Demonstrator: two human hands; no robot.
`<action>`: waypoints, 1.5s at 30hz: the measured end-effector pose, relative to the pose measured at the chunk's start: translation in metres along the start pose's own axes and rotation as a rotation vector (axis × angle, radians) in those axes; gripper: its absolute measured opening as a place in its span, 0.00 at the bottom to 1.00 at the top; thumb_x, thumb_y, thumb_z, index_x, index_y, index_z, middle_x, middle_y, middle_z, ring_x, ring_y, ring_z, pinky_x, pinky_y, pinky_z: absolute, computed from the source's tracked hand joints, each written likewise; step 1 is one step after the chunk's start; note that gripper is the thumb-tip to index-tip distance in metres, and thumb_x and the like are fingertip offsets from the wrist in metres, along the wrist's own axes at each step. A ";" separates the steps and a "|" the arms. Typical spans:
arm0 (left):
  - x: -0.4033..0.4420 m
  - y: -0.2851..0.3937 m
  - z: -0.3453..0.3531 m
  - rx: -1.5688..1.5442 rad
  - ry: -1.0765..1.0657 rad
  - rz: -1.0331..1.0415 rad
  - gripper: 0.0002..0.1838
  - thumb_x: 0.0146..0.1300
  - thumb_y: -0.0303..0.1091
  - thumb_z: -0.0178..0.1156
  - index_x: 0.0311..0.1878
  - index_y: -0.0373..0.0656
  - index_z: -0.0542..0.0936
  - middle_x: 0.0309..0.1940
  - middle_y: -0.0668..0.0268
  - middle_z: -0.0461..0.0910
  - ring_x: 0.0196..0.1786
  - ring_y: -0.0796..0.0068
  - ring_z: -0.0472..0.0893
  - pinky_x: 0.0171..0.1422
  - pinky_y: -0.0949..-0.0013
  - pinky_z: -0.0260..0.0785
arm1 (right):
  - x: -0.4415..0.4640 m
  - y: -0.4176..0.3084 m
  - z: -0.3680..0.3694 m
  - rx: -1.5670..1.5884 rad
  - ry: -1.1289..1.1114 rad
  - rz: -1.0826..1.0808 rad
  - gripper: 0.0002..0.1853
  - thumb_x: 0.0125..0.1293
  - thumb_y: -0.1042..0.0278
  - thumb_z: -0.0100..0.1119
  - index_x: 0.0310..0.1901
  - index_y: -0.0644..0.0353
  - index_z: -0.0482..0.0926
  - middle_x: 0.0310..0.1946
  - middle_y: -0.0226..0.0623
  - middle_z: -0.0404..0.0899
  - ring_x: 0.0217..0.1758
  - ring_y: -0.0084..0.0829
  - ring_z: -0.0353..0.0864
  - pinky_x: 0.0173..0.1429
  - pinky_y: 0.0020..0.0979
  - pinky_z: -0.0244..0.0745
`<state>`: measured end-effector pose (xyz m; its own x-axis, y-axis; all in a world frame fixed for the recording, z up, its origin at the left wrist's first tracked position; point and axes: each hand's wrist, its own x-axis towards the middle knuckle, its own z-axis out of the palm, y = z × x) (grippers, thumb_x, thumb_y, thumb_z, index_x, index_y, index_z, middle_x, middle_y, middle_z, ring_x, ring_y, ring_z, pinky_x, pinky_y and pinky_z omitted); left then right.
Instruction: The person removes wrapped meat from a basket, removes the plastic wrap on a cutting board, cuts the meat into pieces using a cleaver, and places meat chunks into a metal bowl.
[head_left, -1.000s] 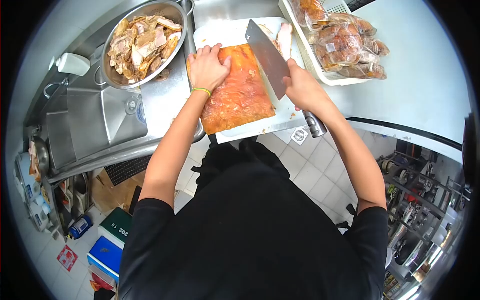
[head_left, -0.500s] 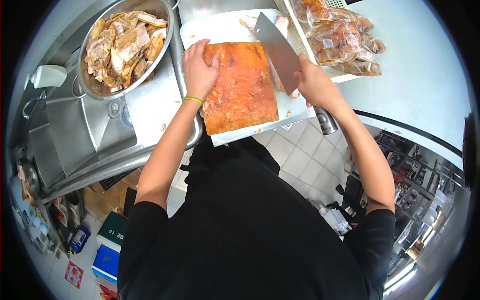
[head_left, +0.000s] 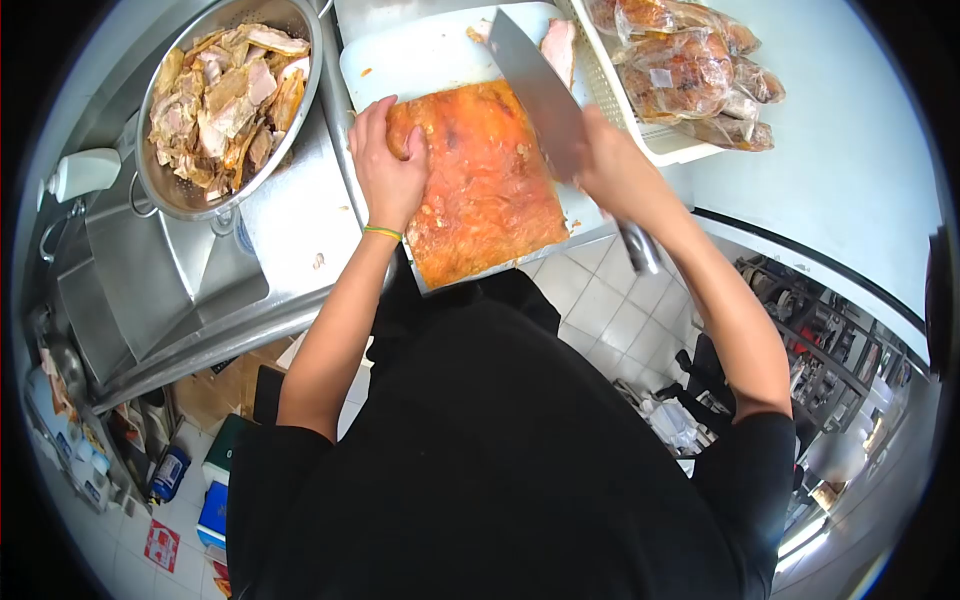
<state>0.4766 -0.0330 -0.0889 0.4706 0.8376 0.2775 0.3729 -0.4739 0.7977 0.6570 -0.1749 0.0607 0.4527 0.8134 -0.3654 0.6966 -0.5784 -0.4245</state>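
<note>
A large slab of cooked meat (head_left: 482, 185) with an orange-brown skin lies on a white cutting board (head_left: 415, 55). My left hand (head_left: 390, 172) grips its left edge, the thumb over the top surface and the fingers near the far left corner. My right hand (head_left: 622, 165) is closed around a cleaver (head_left: 530, 90), whose wide blade points up and left along the slab's right edge. The cleaver's handle end sticks out below the hand. Pale pieces of meat (head_left: 560, 48) lie on the board beyond the blade. I cannot tell whether the edge touches the slab.
A metal colander (head_left: 312, 95) full of cut meat stands at the left, by the steel sink (head_left: 150, 270). On the right, a cream plastic basket (head_left: 680, 155) holds several plastic-wrapped pieces of roasted meat (head_left: 680, 75). A white bottle (head_left: 85, 173) lies near the tap.
The view has shifted slightly. The cleaver has moved up and left against the slab's right side, with my right hand blurred by motion. My left hand keeps its hold on the slab.
</note>
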 end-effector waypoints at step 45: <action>-0.005 0.002 0.008 -0.147 -0.010 -0.084 0.28 0.62 0.25 0.60 0.66 0.36 0.66 0.54 0.54 0.71 0.58 0.62 0.72 0.66 0.63 0.62 | -0.090 0.027 0.012 0.082 -0.211 0.146 0.19 0.54 0.80 0.59 0.47 0.72 0.65 0.32 0.60 0.80 0.40 0.59 0.82 0.44 0.50 0.77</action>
<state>0.4816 -0.0407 -0.0931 0.4511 0.8695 0.2013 0.2905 -0.3564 0.8880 0.6285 -0.2648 0.0725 0.4127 0.6953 -0.5884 0.5811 -0.6985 -0.4177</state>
